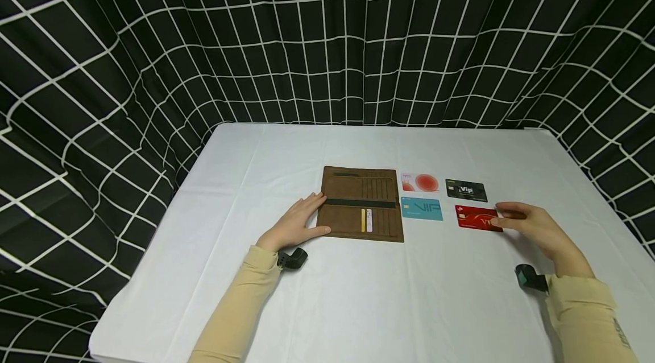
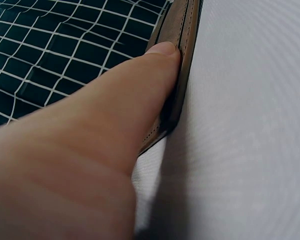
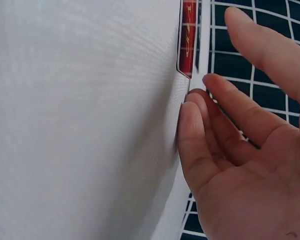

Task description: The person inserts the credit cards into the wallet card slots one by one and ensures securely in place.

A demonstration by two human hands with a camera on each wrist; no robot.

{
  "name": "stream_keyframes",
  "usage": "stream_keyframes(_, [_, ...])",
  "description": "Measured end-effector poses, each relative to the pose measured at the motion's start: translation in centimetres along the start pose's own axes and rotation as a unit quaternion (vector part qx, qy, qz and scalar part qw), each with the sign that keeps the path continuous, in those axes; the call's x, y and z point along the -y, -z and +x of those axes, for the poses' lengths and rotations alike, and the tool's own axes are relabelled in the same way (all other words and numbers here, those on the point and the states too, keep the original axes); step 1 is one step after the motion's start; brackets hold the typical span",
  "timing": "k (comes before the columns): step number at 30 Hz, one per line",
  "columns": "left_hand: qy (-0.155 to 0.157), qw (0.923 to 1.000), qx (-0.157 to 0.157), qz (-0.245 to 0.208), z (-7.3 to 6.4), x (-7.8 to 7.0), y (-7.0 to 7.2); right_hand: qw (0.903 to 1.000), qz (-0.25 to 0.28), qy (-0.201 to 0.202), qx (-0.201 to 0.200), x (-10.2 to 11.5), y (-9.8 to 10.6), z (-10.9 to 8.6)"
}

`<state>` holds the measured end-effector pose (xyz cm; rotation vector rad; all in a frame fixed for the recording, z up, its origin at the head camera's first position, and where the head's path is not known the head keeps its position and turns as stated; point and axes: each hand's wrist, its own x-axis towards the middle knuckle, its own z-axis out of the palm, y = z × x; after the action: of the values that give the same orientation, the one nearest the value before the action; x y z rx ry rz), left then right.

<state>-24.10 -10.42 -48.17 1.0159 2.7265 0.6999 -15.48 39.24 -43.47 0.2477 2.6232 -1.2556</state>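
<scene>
A brown wallet [image 1: 378, 186] lies spread flat on the white table. Edges of a yellow card [image 1: 363, 220] and a pale card [image 1: 369, 220] show in its lower slots. My left hand [image 1: 294, 223] rests at the wallet's left side, thumb [image 2: 162, 70] pressing on its edge. To the right, my right hand [image 1: 537, 229] is at the right end of a red card [image 1: 473, 217], its fingers loosely bent. In the right wrist view, the thumb [image 3: 191, 122] is near the fingertips, just short of the red card [image 3: 188, 37], with nothing visible between them.
Beside the wallet lie a white card with a red circle [image 1: 421, 182] and a blue VIP card [image 1: 422, 209]. A black Vip card [image 1: 466, 190] lies above the red one. Dark grid-patterned curtains [image 1: 353, 38] hang around the white table [image 1: 358, 295].
</scene>
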Motion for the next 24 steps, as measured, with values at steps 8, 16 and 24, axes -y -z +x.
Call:
stream_keyframes(8, [0.000, 1.0000, -0.002, 0.002, 0.0, 0.1, 0.0, 0.9992, -0.040, 0.005, -0.005, 0.1, 0.0, 0.6])
stream_keyframes(16, [0.001, 1.0000, 0.000, -0.004, -0.1, 0.0, 0.1, 0.9966, -0.080, 0.010, -0.019, -0.5, -0.3, 1.5])
stream_keyframes(24, [-0.001, 1.0000, -0.002, -0.001, -0.1, 0.1, 0.0, 0.9966, -0.081, 0.011, -0.008, -0.3, -0.3, 1.5])
